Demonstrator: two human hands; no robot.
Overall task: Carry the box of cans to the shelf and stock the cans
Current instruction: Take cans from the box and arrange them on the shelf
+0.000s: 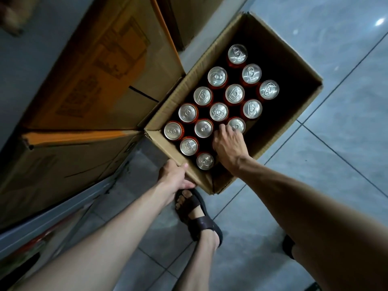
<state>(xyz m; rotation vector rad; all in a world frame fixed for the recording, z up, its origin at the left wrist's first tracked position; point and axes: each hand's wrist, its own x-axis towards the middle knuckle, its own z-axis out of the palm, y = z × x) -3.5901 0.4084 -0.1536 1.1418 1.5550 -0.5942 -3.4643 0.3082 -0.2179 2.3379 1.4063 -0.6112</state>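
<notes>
Now the box (290, 66) stands open on the floor (340, 148); left hand (174, 177) grips its near edge, prob. to steady it; right hand (229, 146) curls fingers round one can (238, 123), ready to lift.

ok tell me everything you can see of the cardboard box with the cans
The box is plain brown corrugated cardboard, rectangular and open-topped, seen from above. Fourteen cans stand upright inside, silver tops up, packed toward one side; the rest is dark. The left hand grips its near wall, thumb over the rim. The right hand reaches inside, fingers curled on one can. It lies beside larger cartons, over grey floor tiles; whether it rests there is unclear.
</notes>
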